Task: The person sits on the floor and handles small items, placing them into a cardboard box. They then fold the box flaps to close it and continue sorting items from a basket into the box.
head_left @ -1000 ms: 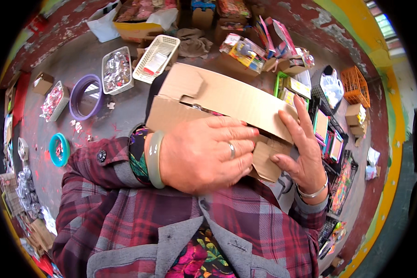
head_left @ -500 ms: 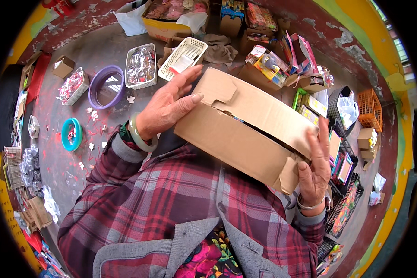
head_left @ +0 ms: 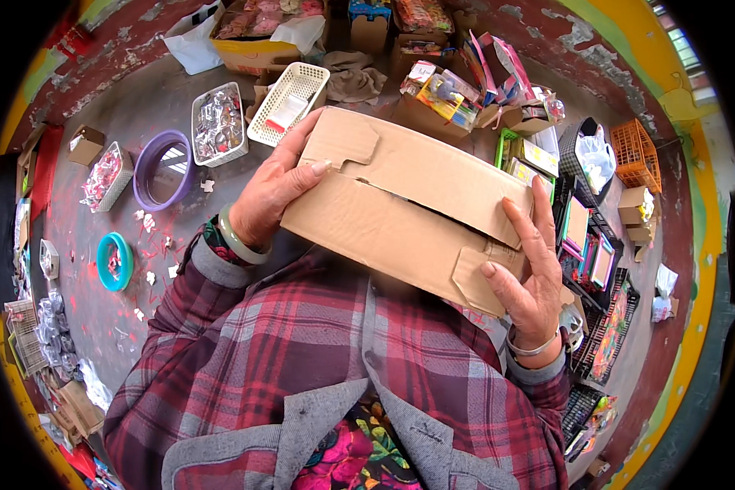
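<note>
— What is the box [head_left: 400,208] made of?
— Matt brown cardboard is seen, smooth on its flaps and rough at the cut edges. It is gripped by the left hand [head_left: 273,192] and the right hand [head_left: 531,269].
— And the rest?
— A glossy bangle [head_left: 241,242] and a shiny metal bracelet [head_left: 532,349] are worn. The sleeves [head_left: 220,327] are woven plaid cloth. The white basket [head_left: 288,104] is plastic; the floor [head_left: 139,98] is rough and paint-flecked.
</note>
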### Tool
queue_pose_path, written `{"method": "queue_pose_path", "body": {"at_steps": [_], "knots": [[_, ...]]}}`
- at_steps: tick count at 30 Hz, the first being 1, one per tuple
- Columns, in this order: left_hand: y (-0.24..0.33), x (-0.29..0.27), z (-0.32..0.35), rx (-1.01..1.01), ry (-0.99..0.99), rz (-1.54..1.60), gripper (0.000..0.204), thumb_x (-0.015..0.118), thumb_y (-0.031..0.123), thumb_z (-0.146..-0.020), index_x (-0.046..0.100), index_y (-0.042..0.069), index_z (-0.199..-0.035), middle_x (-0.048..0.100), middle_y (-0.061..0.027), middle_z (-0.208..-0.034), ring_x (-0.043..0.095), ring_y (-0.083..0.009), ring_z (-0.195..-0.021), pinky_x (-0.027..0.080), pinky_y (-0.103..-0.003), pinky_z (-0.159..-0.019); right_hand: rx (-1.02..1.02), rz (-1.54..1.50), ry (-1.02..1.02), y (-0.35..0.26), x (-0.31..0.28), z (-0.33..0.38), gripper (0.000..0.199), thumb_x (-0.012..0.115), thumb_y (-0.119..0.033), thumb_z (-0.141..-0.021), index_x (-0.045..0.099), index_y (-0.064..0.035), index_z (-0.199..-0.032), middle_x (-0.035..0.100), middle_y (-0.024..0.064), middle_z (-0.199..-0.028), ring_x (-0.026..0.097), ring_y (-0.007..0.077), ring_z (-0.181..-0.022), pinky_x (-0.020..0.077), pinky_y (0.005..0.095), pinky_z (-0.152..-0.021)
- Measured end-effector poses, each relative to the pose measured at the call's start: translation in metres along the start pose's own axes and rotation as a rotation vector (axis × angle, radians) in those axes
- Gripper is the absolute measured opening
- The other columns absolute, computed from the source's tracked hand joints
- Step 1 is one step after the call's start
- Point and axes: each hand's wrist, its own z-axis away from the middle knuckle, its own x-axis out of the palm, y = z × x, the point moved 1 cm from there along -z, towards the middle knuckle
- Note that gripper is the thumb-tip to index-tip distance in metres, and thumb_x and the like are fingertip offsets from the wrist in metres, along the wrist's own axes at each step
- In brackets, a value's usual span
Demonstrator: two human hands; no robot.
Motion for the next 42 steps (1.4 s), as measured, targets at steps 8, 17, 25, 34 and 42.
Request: {"method": "queue_pose_path", "body": {"at_steps": [8, 17, 25, 34, 42], "knots": [[-0.001, -0.014, -0.013, -0.013, -0.043, 0.007, 0.076, 0.061, 0.018, -0.079, 0.017, 0.000, -0.138, 0.031, -0.0141, -0.136, 0.032, -0.0218, -0.125, 0.027, -0.031, -0.102, 0.277, -0.568, 0.099, -0.001, 0.019, -0.005, 0.082, 0.067, -0.009, -0.064, 0.029, -0.0018, -0.136, 0.022, 0.0164, -0.142, 0.023, 0.0246, -0.131, 0.0210, 0.0351, -0.106], [-0.004, -0.022, -0.018, -0.090, -0.051, 0.083, 0.081, 0.066, 0.024, -0.075, 0.019, 0.003, -0.138, 0.036, -0.0129, -0.131, 0.039, -0.0209, -0.120, 0.032, -0.031, -0.099, 0.224, -0.609, 0.163, -0.006, 0.017, -0.005, 0.098, 0.069, -0.040, -0.071, 0.011, -0.0045, -0.141, 0.018, 0.0163, -0.144, 0.020, 0.0258, -0.132, 0.0155, 0.0337, -0.107], [0.003, -0.008, -0.010, -0.158, -0.109, 0.148, 0.083, 0.067, 0.024, -0.074, 0.018, 0.004, -0.138, 0.039, -0.0115, -0.130, 0.042, -0.0194, -0.118, 0.034, -0.032, -0.098, 0.735, -1.181, 0.258, 0.061, 0.017, 0.031, 0.047, 0.046, -0.032, -0.091, 0.040, -0.0005, -0.127, 0.052, 0.0135, -0.119, 0.053, 0.0222, -0.106, 0.0429, 0.0342, -0.089], [0.045, 0.027, 0.008, 0.274, -0.280, 0.059, 0.100, 0.075, 0.009, -0.063, 0.012, 0.004, -0.140, 0.026, -0.0103, -0.140, 0.026, -0.0220, -0.129, 0.022, -0.033, -0.105, 0.506, -1.369, 0.307, 0.019, 0.002, 0.027, 0.056, 0.030, -0.046, -0.093, 0.032, -0.0065, -0.133, 0.043, 0.0085, -0.129, 0.044, 0.0220, -0.116, 0.0373, 0.0347, -0.096], [0.018, 0.011, -0.010, 0.470, -0.375, -0.251, 0.072, 0.055, -0.005, -0.073, 0.021, -0.001, -0.137, 0.019, -0.0164, -0.144, 0.010, -0.0260, -0.136, 0.014, -0.035, -0.108, 0.124, -1.209, 0.627, 0.050, -0.018, -0.035, 0.055, 0.027, -0.047, -0.094, 0.042, -0.0034, -0.124, 0.056, 0.0072, -0.109, 0.055, 0.0172, -0.095, 0.0443, 0.0314, -0.084]]}}
